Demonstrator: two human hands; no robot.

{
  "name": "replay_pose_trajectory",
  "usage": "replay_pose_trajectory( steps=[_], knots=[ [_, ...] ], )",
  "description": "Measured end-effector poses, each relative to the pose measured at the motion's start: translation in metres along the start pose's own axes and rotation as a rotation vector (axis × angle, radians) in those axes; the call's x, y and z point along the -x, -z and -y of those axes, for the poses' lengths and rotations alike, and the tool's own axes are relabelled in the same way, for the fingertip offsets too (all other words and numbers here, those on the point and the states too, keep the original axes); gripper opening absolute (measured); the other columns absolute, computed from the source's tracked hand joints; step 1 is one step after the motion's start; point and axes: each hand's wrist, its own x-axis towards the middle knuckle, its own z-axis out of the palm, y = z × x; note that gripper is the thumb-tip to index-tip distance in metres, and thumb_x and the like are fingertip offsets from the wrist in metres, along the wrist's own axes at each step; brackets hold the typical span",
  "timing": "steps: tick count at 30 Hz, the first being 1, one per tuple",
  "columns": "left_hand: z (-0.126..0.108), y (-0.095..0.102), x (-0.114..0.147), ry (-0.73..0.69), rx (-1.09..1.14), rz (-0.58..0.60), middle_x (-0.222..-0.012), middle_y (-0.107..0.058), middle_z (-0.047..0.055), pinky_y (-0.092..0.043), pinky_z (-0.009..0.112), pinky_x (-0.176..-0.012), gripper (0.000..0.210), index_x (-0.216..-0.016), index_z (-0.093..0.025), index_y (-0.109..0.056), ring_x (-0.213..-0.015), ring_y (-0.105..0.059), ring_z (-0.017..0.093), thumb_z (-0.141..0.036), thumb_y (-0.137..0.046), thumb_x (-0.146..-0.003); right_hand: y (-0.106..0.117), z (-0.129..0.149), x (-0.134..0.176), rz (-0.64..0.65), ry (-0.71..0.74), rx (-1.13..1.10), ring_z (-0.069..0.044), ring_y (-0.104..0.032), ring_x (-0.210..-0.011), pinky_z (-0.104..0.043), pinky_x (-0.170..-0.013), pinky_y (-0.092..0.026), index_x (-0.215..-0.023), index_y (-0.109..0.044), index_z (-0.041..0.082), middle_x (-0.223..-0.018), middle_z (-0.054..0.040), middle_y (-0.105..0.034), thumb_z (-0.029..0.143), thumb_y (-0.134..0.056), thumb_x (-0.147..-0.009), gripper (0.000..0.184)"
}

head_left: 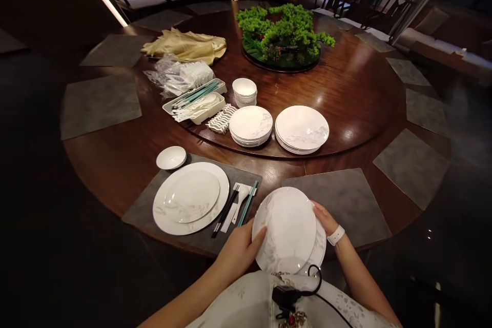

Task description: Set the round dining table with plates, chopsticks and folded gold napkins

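Note:
Two white plates with a grey pattern, one overlapping the other, are held close to my body above the table's front edge. My left hand [244, 240] grips the upper plate [288, 228] by its left rim, thumb on top. On the far side, my right hand [325, 217] holds the right rim of the lower plate [320, 246], its fingers partly hidden. Left of them, a large plate [161, 215] with a smaller plate [192, 197] on it lies on a grey placemat [142, 205]. Beside these are black chopsticks [226, 210], a white spoon [241, 195] and teal chopsticks [248, 204].
A small bowl [171, 157] sits at the placemat's back corner. The turntable carries plate stacks [251, 124] [302, 128], bowls [245, 91], chopstick rests [222, 119], a utensil tray [196, 102], plastic-wrapped items [180, 74], gold cloth [186, 46] and a green plant [284, 33]. Another placemat [346, 205] lies ahead right.

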Motion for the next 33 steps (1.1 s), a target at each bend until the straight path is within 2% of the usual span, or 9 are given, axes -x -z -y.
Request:
replay_pose_trajectory(
  steps=[4, 7, 10, 14, 17, 21, 25, 30, 33],
  knots=[
    [0.010, 0.031, -0.001, 0.046, 0.211, -0.159, -0.100, -0.073, 0.014, -0.055, 0.039, -0.081, 0.055, -0.105, -0.012, -0.067, -0.093, -0.067, 0.030, -0.061, -0.056, -0.083, -0.003, 0.005, 0.000, 0.036, -0.001, -0.020, -0.027, -0.066, -0.107, -0.045, -0.103, -0.045, -0.115, -0.069, 0.022, -0.121, -0.0101, -0.070, 0.069, -0.076, -0.064, 0.070],
    [0.011, 0.074, -0.027, 0.097, 0.439, -0.322, -0.102, -0.072, 0.014, -0.058, 0.037, -0.077, 0.054, -0.116, -0.011, -0.063, -0.092, -0.069, 0.027, -0.053, -0.063, -0.082, -0.002, 0.003, 0.010, -0.016, -0.015, -0.023, -0.027, -0.066, -0.108, -0.045, -0.104, -0.045, -0.112, -0.070, 0.022, -0.119, -0.0102, -0.071, 0.071, -0.075, -0.064, 0.069],
    [0.005, 0.119, -0.086, 0.039, 0.589, -0.509, -0.109, -0.069, 0.014, -0.061, 0.034, -0.070, 0.045, -0.129, -0.015, -0.055, -0.088, -0.069, 0.023, -0.035, -0.060, -0.088, -0.004, -0.001, 0.023, -0.087, -0.015, -0.004, -0.027, -0.065, -0.109, -0.044, -0.103, -0.046, -0.108, -0.072, 0.022, -0.116, -0.0103, -0.072, 0.073, -0.074, -0.064, 0.068],
    [0.005, 0.154, -0.185, -0.028, 0.706, -0.587, -0.122, -0.063, 0.012, -0.063, 0.034, -0.070, 0.046, -0.136, -0.022, -0.048, -0.087, -0.069, 0.018, -0.017, -0.053, -0.090, -0.010, -0.005, 0.043, -0.170, 0.005, 0.036, -0.029, -0.065, -0.108, -0.043, -0.099, -0.049, -0.104, -0.074, 0.021, -0.111, -0.0114, -0.073, 0.077, -0.072, -0.061, 0.070],
    [0.016, 0.161, -0.240, 0.004, 0.726, -0.590, -0.124, -0.062, 0.010, -0.063, 0.030, -0.066, 0.050, -0.137, -0.026, -0.046, -0.084, -0.068, 0.015, -0.013, -0.051, -0.089, -0.014, -0.008, 0.060, -0.217, 0.014, 0.054, -0.030, -0.066, -0.105, -0.044, -0.097, -0.050, -0.105, -0.074, 0.020, -0.109, -0.0126, -0.074, 0.078, -0.071, -0.060, 0.074],
    [0.031, 0.163, -0.276, 0.035, 0.704, -0.549, -0.126, -0.061, 0.009, -0.060, 0.023, -0.060, 0.049, -0.134, -0.028, -0.049, -0.077, -0.066, 0.011, -0.012, -0.051, -0.088, -0.020, -0.021, 0.082, -0.325, 0.016, 0.034, -0.030, -0.068, -0.101, -0.046, -0.096, -0.050, -0.106, -0.073, 0.020, -0.109, -0.0132, -0.074, 0.079, -0.072, -0.058, 0.077],
    [0.035, 0.164, -0.291, 0.064, 0.657, -0.507, -0.128, -0.060, 0.011, -0.058, 0.021, -0.056, 0.047, -0.135, -0.026, -0.049, -0.067, -0.062, 0.007, -0.011, -0.048, -0.090, -0.030, -0.038, 0.102, -0.394, 0.032, 0.024, -0.032, -0.066, -0.106, -0.048, -0.100, -0.048, -0.105, -0.073, 0.019, -0.108, -0.0140, -0.074, 0.077, -0.072, -0.061, 0.073],
    [0.031, 0.165, -0.299, 0.064, 0.595, -0.479, -0.127, -0.061, 0.014, -0.060, 0.025, -0.067, 0.050, -0.138, -0.017, -0.045, -0.079, -0.066, 0.009, -0.009, -0.051, -0.089, -0.045, -0.050, 0.125, -0.480, 0.024, -0.023, -0.035, -0.064, -0.110, -0.052, -0.102, -0.046, -0.100, -0.075, 0.023, -0.107, -0.0140, -0.074, 0.077, -0.075, -0.057, 0.069],
    [0.025, 0.168, -0.294, 0.118, 0.457, -0.509, -0.127, -0.060, 0.020, -0.060, 0.031, -0.070, 0.054, -0.139, -0.009, -0.042, -0.084, -0.069, 0.014, -0.008, -0.053, -0.087, -0.054, -0.056, 0.141, -0.514, 0.043, -0.048, -0.036, -0.063, -0.111, -0.053, -0.102, -0.045, -0.099, -0.075, 0.023, -0.107, -0.0141, -0.074, 0.075, -0.075, -0.058, 0.066]
  ],
)
